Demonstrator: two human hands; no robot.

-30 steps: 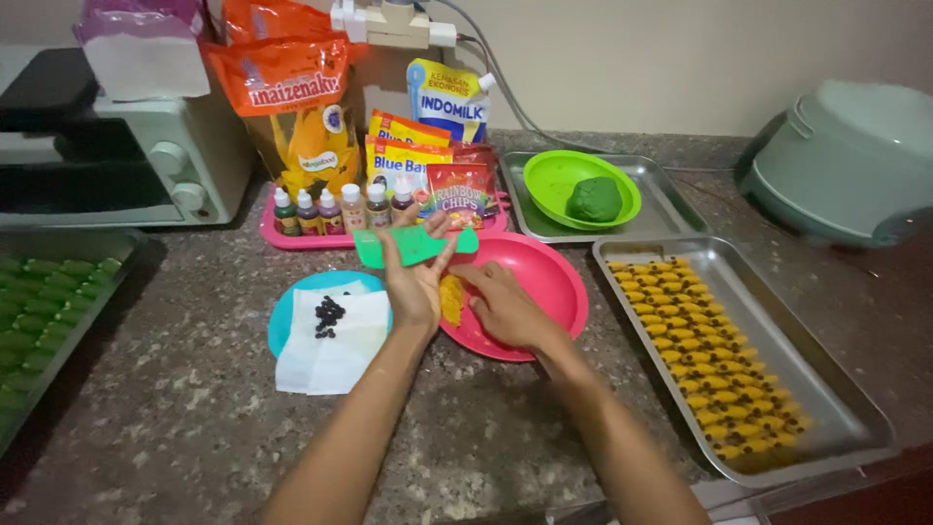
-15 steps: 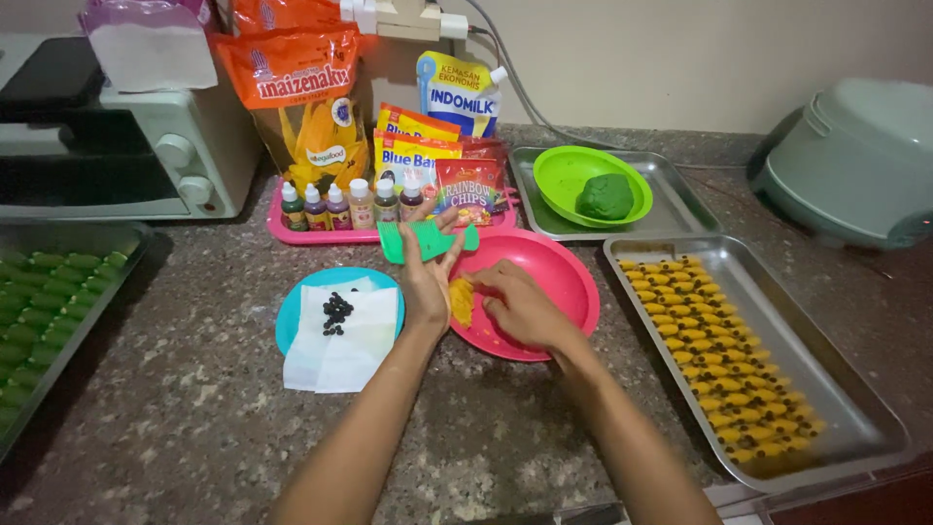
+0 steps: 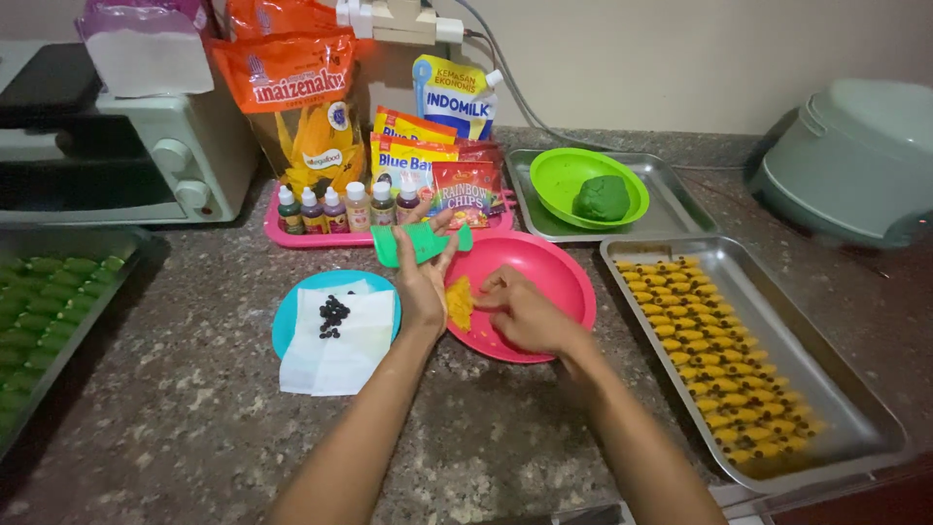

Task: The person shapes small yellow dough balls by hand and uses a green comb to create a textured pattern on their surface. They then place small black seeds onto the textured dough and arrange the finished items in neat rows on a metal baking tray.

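Observation:
My left hand [image 3: 423, 282] holds a flat green plastic scraper [image 3: 418, 243] at the left rim of a pink plate [image 3: 559, 277]. A lump of yellow dough [image 3: 459, 301] lies between my hands on that plate. My right hand [image 3: 525, 311] rests on the plate with its fingertips pinching at the yellow dough. Left of the plate sits a blue plate [image 3: 292, 311] with a white tissue [image 3: 335, 340] and several small dark chips [image 3: 333, 316] on it.
A metal tray [image 3: 836, 408] at the right holds rows of yellow shaped pieces. A green bowl [image 3: 569, 175] with green dough [image 3: 603, 197] sits on another tray behind. A pink tray [image 3: 321, 236] carries small bottles and packets. A toaster oven [image 3: 117, 146] and a tray of green pieces [image 3: 39, 321] are at left; a grey cooker [image 3: 860, 160] at right.
The view has shifted slightly. My right hand's fingers have closed in on the yellow dough beside my left palm; the left hand still holds the scraper.

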